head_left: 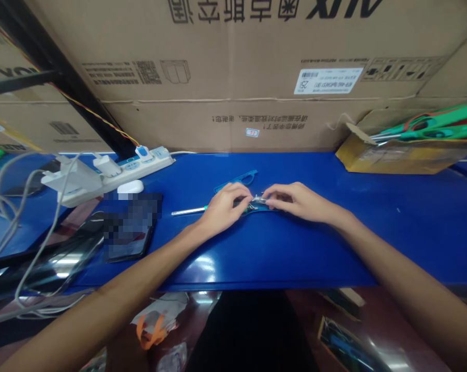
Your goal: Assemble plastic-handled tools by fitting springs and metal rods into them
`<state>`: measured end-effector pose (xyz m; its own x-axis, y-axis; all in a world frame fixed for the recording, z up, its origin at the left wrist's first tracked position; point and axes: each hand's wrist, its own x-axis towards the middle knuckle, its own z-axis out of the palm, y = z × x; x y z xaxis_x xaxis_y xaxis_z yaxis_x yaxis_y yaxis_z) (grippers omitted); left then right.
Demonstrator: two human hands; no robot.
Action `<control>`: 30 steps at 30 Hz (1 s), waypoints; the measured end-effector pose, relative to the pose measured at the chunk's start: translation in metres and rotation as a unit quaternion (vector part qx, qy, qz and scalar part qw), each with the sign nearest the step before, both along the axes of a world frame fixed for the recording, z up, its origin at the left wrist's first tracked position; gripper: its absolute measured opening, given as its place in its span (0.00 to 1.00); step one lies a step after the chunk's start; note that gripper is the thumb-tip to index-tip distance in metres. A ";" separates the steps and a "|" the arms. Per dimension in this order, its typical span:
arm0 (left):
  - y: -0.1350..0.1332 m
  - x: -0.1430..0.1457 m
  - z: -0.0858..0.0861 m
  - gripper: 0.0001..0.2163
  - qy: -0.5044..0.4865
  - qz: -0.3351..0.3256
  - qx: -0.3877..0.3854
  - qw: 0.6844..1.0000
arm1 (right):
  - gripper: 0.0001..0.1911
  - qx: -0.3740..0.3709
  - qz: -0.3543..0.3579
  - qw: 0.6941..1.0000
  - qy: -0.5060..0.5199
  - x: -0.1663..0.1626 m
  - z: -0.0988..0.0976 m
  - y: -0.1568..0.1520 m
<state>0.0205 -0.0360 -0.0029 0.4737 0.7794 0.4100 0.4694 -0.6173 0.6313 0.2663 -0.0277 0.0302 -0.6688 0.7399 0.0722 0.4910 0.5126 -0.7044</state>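
Over the middle of the blue table, my left hand [226, 207] and my right hand [301, 201] come close together with fingertips pinched. Between them is a small shiny clear-and-metal piece [259, 199], too small to name; the right fingers grip its right end. The left fingertips are pinched at its left side, and what they hold is hidden. Beneath the hands lies a blue strip [262, 209], partly covered. A thin silver rod [189, 211] with a green end reaches out from under my left hand. Just behind that hand lies a translucent blue ruler-like piece [237, 181] with cut-outs.
A large cardboard box [217, 124] stands along the table's back. At left are a white power strip [140, 168] with plugs and cables, a white earbud case [130, 187] and a dark phone [130, 243]. An open carton [396, 157] of green-handled tools sits back right.
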 end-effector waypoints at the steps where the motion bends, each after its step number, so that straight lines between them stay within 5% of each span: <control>1: 0.000 0.000 0.000 0.09 -0.003 -0.002 -0.003 1.000 | 0.17 0.000 0.001 1.000 0.001 0.000 0.000 0.000; 13: -0.001 0.000 0.002 0.09 -0.007 -0.011 -0.022 1.000 | 0.16 0.049 0.011 0.999 -0.003 -0.002 -0.002 0.001; 30: 0.005 -0.001 -0.004 0.09 -0.035 -0.036 -0.008 0.999 | 0.19 0.022 -0.010 1.000 0.017 0.000 -0.001 0.001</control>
